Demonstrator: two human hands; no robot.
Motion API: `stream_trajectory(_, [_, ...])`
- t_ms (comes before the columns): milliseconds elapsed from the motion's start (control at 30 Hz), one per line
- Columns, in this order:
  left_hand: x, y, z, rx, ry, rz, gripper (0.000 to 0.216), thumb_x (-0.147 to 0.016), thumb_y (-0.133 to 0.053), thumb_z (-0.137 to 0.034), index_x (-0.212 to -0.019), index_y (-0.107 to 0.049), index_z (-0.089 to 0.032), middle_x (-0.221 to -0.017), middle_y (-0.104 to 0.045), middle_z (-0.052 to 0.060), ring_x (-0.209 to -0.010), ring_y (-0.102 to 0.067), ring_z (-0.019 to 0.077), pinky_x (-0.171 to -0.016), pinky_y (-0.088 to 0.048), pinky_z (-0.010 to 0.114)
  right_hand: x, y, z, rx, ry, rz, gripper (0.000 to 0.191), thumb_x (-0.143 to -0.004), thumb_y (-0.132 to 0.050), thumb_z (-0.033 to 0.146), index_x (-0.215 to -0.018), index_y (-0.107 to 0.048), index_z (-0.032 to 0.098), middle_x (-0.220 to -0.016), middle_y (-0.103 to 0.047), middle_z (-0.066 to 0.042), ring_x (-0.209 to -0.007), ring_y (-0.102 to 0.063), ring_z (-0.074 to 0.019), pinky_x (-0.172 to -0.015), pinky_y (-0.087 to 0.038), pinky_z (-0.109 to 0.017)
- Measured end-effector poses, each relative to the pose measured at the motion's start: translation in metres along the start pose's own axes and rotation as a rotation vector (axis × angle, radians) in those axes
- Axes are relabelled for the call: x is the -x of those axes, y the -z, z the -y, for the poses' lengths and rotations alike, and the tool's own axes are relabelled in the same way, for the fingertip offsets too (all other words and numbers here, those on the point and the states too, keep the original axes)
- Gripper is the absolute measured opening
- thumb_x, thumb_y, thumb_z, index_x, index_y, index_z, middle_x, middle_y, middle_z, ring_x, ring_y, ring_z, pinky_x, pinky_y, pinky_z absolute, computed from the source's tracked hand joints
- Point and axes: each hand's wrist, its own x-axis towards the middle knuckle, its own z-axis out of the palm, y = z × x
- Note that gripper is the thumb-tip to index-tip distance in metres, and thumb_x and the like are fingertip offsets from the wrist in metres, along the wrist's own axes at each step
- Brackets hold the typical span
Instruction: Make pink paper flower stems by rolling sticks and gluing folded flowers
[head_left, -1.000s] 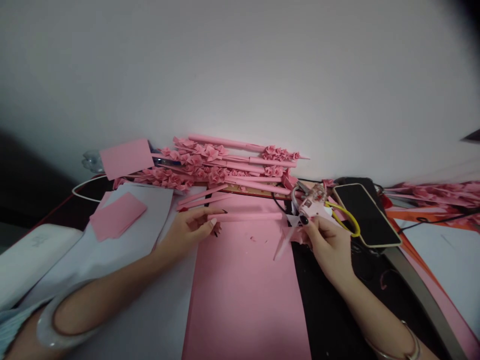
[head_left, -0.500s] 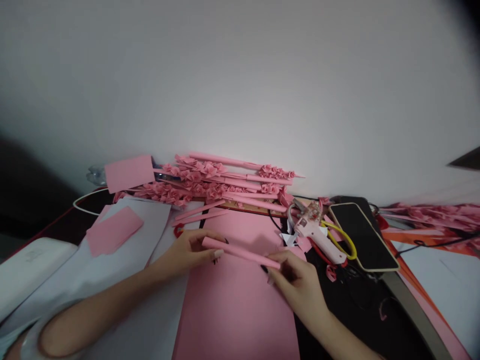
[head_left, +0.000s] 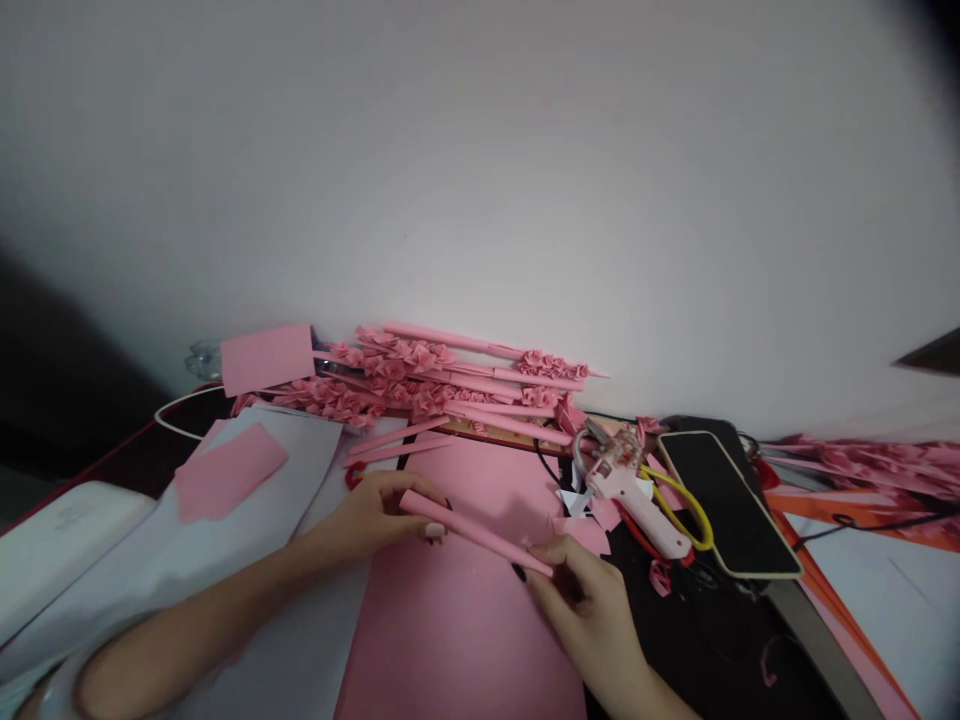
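A rolled pink paper tube [head_left: 480, 536] slants between my two hands, its left end higher than its right. My left hand [head_left: 390, 512] pinches the wider left end between thumb and fingers. At the narrower right end, my right hand [head_left: 581, 590] grips the tube with thumb and fingertips. Beneath the tube lies a large pink paper sheet [head_left: 457, 640]. Two thin pink paper rolls [head_left: 401, 446] rest just past the sheet's far edge, beyond my left hand.
Pink paper flower stems [head_left: 420, 365] are piled along the wall. To the right lie a glue gun [head_left: 637, 505], yellow-handled scissors [head_left: 701, 525] and a phone [head_left: 727, 505]. White sheets [head_left: 300, 455], pink paper pieces [head_left: 232, 470] and a white box-like device [head_left: 71, 545] are at left.
The view has tilted up slightly, so the table sits lower in the picture. The tube slants a little more steeply, with both hands still on it.
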Motion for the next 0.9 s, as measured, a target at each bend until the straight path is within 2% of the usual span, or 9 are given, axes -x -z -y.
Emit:
stream_trajectory(100, [0.000, 0.009, 0.000, -0.200, -0.150, -0.150, 0.031, -0.078, -0.058, -0.033, -0.104, -0.060, -0.017, -0.088, -0.068, 0.006, -0.073, -0.065, 0.0175, -0.065, -0.053, 0.028, 0.000, 0.003, -0.002, -0.020, -0.001, -0.028, 0.012, -0.083, -0.053, 0.022, -0.077, -0.060, 0.016, -0.057, -0.058, 0.000, -0.046, -0.048, -0.0108, -0.043, -0.038, -0.020])
stream_trajectory(200, [-0.004, 0.022, -0.002, -0.689, -0.329, -0.463, 0.031, -0.089, -0.041, -0.033, -0.105, -0.060, -0.016, -0.098, -0.066, 0.008, -0.088, -0.061, 0.0204, -0.078, -0.049, 0.033, -0.004, 0.007, -0.006, 0.016, 0.060, -0.113, 0.009, -0.084, -0.054, 0.020, -0.081, -0.061, 0.016, -0.070, -0.061, -0.004, -0.061, -0.056, -0.0143, -0.054, -0.044, -0.023])
stream_trajectory(267, [-0.009, 0.029, 0.000, -0.804, -0.370, -0.459, 0.028, -0.086, -0.050, -0.031, -0.105, -0.062, -0.015, -0.110, -0.063, 0.009, -0.108, -0.051, 0.0251, -0.097, -0.037, 0.040, -0.009, 0.010, -0.009, 0.084, 0.132, -0.186, 0.008, -0.083, -0.055, 0.019, -0.083, -0.063, 0.017, -0.078, -0.058, -0.006, -0.070, -0.057, -0.0168, -0.062, -0.046, -0.027])
stream_trajectory(300, [-0.012, 0.032, 0.002, -0.960, -0.381, -0.410, 0.030, -0.086, -0.049, -0.030, -0.110, -0.060, -0.016, -0.114, -0.061, 0.009, -0.111, -0.048, 0.0263, -0.100, -0.033, 0.043, -0.012, 0.010, -0.011, 0.119, 0.157, -0.210, 0.009, -0.083, -0.055, 0.018, -0.085, -0.064, 0.017, -0.079, -0.057, -0.007, -0.071, -0.056, -0.0172, -0.064, -0.046, -0.028])
stream_trajectory(400, [-0.020, 0.037, 0.010, -1.275, -0.342, -0.368, 0.036, -0.088, -0.044, -0.029, -0.119, -0.056, -0.015, -0.117, -0.061, 0.010, -0.108, -0.050, 0.0284, -0.092, -0.037, 0.045, -0.019, 0.010, -0.016, 0.195, 0.178, -0.202, 0.016, -0.084, -0.051, 0.015, -0.096, -0.062, 0.018, -0.081, -0.058, -0.007, -0.073, -0.056, -0.0181, -0.066, -0.047, -0.029])
stream_trajectory(467, [-0.022, 0.038, 0.015, -1.385, -0.338, -0.376, 0.033, -0.091, -0.038, -0.025, -0.117, -0.058, -0.019, -0.117, -0.061, 0.010, -0.106, -0.052, 0.0278, -0.086, -0.038, 0.043, -0.022, 0.009, -0.018, 0.248, 0.159, -0.186, 0.027, -0.084, -0.051, 0.015, -0.110, -0.057, 0.018, -0.095, -0.061, -0.010, -0.083, -0.058, -0.0208, -0.072, -0.048, -0.032])
stream_trajectory(567, [-0.021, 0.038, 0.014, -1.441, -0.357, -0.351, 0.039, -0.088, -0.036, -0.012, -0.118, -0.058, -0.023, -0.113, -0.062, 0.009, -0.103, -0.054, 0.0260, -0.080, -0.037, 0.039, -0.022, 0.007, -0.019, 0.286, 0.115, -0.177, 0.039, -0.084, -0.050, 0.019, -0.122, -0.048, 0.017, -0.109, -0.059, -0.013, -0.081, -0.059, -0.0209, -0.068, -0.049, -0.032])
stream_trajectory(733, [-0.016, 0.035, 0.007, -1.458, -0.412, -0.381, 0.046, -0.083, -0.035, -0.004, -0.121, -0.055, -0.023, -0.104, -0.066, 0.009, -0.094, -0.058, 0.0249, -0.085, -0.032, 0.041, -0.019, 0.012, -0.013, 0.227, 0.093, -0.183, 0.028, -0.086, -0.043, 0.018, -0.113, -0.051, 0.017, -0.094, -0.061, -0.009, -0.066, -0.055, -0.0165, -0.056, -0.046, -0.027])
stream_trajectory(900, [-0.017, 0.033, 0.008, -1.460, -0.525, -0.469, 0.047, -0.083, -0.031, 0.000, -0.119, -0.054, -0.019, -0.109, -0.064, 0.010, -0.099, -0.058, 0.0244, -0.089, -0.031, 0.042, -0.017, 0.016, -0.008, 0.193, 0.076, -0.194, 0.022, -0.087, -0.041, 0.016, -0.105, -0.053, 0.017, -0.085, -0.059, -0.007, -0.063, -0.054, -0.0159, -0.057, -0.045, -0.027])
